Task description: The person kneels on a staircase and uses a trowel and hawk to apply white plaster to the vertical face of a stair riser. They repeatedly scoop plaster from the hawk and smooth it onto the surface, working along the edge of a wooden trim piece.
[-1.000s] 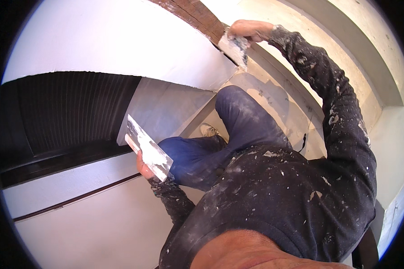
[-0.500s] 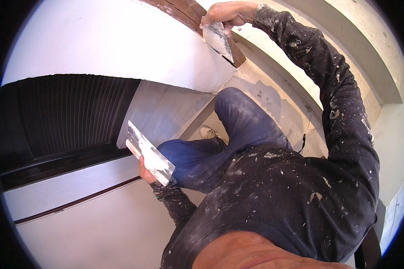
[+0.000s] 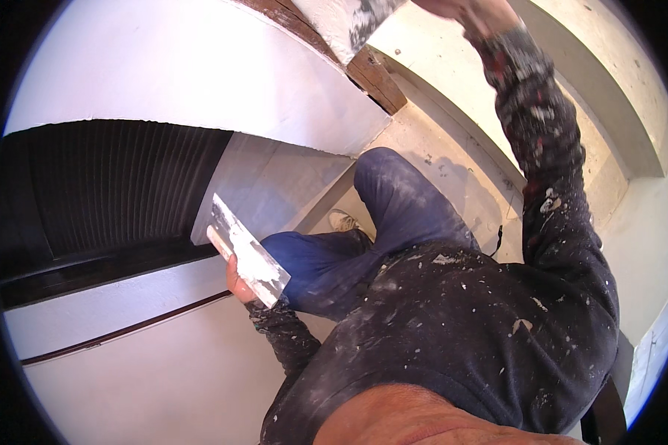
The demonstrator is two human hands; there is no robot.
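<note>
My left hand (image 3: pixel 237 281) grips the handle of a rectangular plastering trowel (image 3: pixel 254 261), held low beside my bent leg. White plaster covers much of its metal face. At the top edge, my right hand (image 3: pixel 476 10) is blurred and partly cut off. A putty knife (image 3: pixel 376 16) with a grey-smeared, pale blade extends from it; its handle and my fingertips are mostly out of view. The blade lies over a brown wooden beam (image 3: pixel 377 78), close to the edge of the white wall (image 3: pixel 200 67).
A dark ribbed panel (image 3: pixel 126 193) fills the left below the white wall. Curved pale ledges (image 3: pixel 608 81) run along the upper right. My knee (image 3: pixel 384 167) is near the wall's lower corner, and a thin brown strip (image 3: pixel 126 334) crosses the lower left wall.
My right hand and the putty knife have moved up toward the top edge, away from the beam's lower end. My left hand and the trowel have hardly moved.
</note>
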